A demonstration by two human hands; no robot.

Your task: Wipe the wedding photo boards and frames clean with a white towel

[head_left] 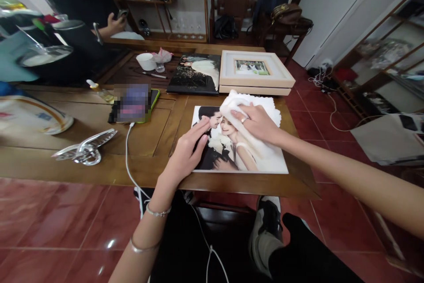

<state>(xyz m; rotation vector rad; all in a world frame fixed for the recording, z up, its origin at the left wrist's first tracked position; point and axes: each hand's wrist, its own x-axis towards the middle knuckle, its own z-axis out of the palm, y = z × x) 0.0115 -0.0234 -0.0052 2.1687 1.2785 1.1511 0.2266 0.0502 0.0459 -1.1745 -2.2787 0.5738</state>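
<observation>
Near the right end of the table (159, 141), close to its front edge, a photo (228, 144) of a couple is being supported flat. Its left part is being touched by the left hand (189, 146), whose fingers are being held straight and close together, so the hand is being laid flat, unclosed. Over the upper right part of the photo, a white cloth (270, 110) is being held by the right hand (256, 120); the fingers are being bent into it, and the grip is being closed narrow on its folds.

Behind the photo, a black picture (195, 73) is being placed just beside a white frame (281, 69). To the left, a phone (134, 103) is being joined to a white cable (128, 155); its face is being covered by blur, so it cannot be read. Nearer to the front edge, a hair clip (86, 147) is being seen. On the bag (29, 108) at the left, a blue mark (48, 115) is being shown, too blurred to be read. Across the table, a dark device (123, 13) is being held by another person (82, 11).
</observation>
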